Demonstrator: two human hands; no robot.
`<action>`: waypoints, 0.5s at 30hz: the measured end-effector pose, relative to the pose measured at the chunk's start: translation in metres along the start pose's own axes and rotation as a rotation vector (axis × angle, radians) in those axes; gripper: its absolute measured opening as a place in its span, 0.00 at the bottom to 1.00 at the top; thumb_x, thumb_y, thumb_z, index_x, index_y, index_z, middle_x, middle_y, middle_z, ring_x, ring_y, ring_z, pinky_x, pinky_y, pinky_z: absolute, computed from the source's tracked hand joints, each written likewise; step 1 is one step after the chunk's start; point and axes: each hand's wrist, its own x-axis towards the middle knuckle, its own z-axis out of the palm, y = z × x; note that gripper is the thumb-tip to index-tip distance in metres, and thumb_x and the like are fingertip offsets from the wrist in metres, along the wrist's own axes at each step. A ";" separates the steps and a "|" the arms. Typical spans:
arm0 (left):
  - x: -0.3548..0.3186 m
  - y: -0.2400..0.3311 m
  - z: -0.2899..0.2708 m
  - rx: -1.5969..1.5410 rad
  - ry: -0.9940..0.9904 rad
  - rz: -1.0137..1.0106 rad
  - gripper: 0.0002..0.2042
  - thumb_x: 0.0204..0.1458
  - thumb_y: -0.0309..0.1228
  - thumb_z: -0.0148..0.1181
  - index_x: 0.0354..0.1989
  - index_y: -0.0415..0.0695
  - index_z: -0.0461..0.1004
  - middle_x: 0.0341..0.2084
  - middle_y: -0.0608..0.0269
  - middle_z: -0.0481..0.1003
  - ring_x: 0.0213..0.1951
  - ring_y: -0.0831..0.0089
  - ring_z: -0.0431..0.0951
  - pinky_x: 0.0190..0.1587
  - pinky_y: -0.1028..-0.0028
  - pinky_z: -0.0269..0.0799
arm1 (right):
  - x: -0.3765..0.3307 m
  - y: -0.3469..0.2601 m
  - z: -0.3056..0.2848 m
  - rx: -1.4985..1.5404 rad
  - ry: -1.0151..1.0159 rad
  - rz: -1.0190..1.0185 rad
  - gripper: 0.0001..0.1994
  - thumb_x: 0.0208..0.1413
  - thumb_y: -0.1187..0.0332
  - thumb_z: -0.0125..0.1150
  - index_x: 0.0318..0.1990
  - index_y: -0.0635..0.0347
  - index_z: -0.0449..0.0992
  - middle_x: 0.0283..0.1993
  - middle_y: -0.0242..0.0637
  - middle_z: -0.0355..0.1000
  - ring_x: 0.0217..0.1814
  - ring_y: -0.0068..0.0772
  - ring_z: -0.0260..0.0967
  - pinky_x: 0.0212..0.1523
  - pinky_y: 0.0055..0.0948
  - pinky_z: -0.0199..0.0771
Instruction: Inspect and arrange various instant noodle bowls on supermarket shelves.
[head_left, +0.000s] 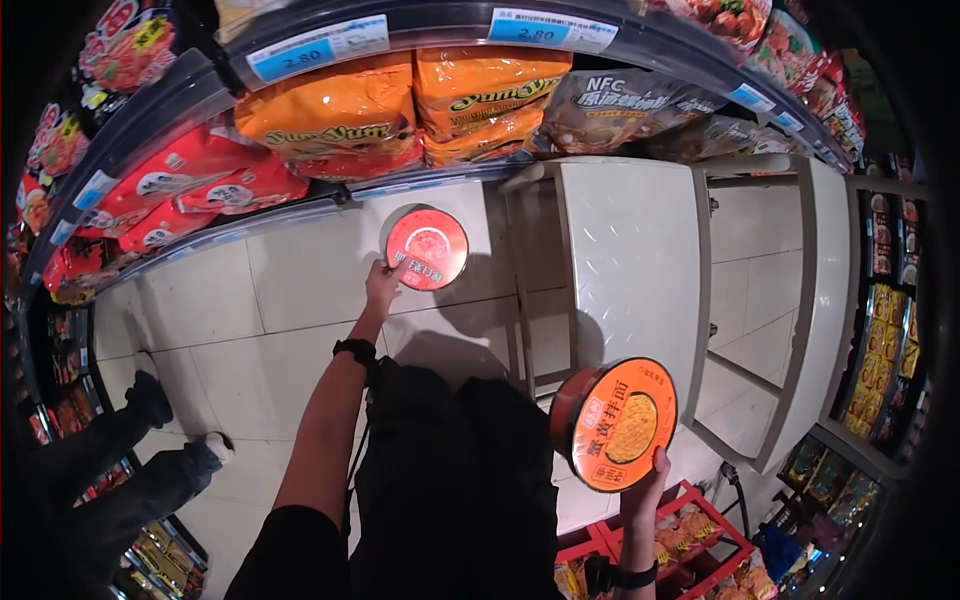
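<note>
- A red, round-lidded noodle tub (428, 240) is held at its near edge by the left hand (383, 284); the fingers are closed narrowly on the rim, and the tub is kept just beyond them, over pale floor tiles (300, 300).
- An orange, round-lidded noodle tub with a dark rim (632, 425) is gripped at its lower edge by the right hand (645, 490); the lid is tilted, and how far the fingers are wrapped beneath cannot be told.
- A pale grey metal step ladder (640, 260) is seen beyond the right hand; whether it is touched by the orange tub cannot be told.
- Orange, glossy plastic packs (330, 115) are shelved beyond the left hand; a red plastic crate (728, 520) is placed beside the right wrist.
- The red tub could be dropped if its one-sided hold were loosened; the orange tub could be knocked by a forward swing against the ladder; either lid could be dented by too hard a squeeze.
</note>
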 end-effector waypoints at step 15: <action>-0.061 0.045 -0.032 -0.244 -0.253 0.056 0.11 0.46 0.34 0.58 0.26 0.49 0.60 0.34 0.70 0.65 0.38 0.77 0.68 0.40 0.70 0.65 | -0.008 -0.061 0.023 -0.044 -0.042 0.023 0.27 0.56 0.52 0.41 0.57 0.62 0.56 0.58 0.35 0.57 0.60 0.31 0.55 0.58 0.32 0.53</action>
